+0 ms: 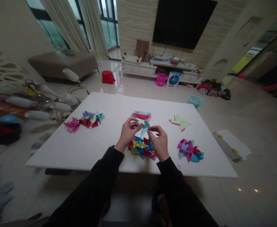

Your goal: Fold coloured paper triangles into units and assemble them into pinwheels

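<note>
A light blue-green folded paper crane point(144, 126) is held up between my two hands, above the white table point(114, 108). My left hand point(129, 131) pinches its left side with thumb and fingers. On the other side, my right hand point(159, 141) grips the crane's right edge. Below and between the hands lies a pile of shiny coloured folded papers point(139, 147), partly hidden by the right hand. Just beyond the hands rests a stack of narrow folded papers point(141, 115) in red, blue and pink.
Toward the left is a cluster of folded paper pieces point(85, 121). At the right lie pale green folded papers point(179, 122) and a purple, red and blue paper pile point(188, 150). Past the table stand a red stool point(108, 77) and a blue basket point(196, 101).
</note>
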Demonstrator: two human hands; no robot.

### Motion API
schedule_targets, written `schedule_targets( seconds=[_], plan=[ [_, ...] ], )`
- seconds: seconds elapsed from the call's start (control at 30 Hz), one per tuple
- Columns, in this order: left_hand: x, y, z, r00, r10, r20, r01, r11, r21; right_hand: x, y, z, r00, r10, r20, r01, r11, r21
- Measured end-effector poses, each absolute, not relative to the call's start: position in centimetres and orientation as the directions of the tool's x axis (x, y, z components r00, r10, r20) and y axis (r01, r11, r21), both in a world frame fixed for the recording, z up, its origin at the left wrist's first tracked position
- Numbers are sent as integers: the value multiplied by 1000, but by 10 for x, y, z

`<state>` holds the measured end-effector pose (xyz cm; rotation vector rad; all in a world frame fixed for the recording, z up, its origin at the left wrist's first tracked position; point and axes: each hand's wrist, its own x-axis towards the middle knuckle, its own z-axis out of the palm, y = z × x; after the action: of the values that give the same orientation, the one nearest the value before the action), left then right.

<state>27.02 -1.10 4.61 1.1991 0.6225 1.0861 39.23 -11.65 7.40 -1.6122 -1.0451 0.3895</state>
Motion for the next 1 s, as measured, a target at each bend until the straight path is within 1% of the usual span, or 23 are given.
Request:
schedule_targets(
  seconds=[0.1,0.2,0.4,0.57,0.7,0.83,1.0],
  plan=[
    [270,-11,48,431,893,134,-353,30,935,388,-115,75,595,748,295,428,16,-904],
    [265,-16,48,459,879,130,-362,51,931,383,-118,76,610,730,308,399,53,-915],
    [252,-28,45,491,864,114,-340,69,938,377,-128,73,579,738,347,395,118,-911],
    [245,-30,42,508,854,111,-326,72,943,378,-132,72,537,760,365,445,112,-889],
    [249,-27,41,511,848,142,-355,58,933,379,-128,75,544,758,360,432,116,-895],
    [256,-24,41,564,815,128,-411,143,901,380,-122,75,567,747,347,397,121,-910],
    [263,-27,43,602,791,109,-412,191,891,382,-119,71,568,750,339,378,129,-917]
  ],
)
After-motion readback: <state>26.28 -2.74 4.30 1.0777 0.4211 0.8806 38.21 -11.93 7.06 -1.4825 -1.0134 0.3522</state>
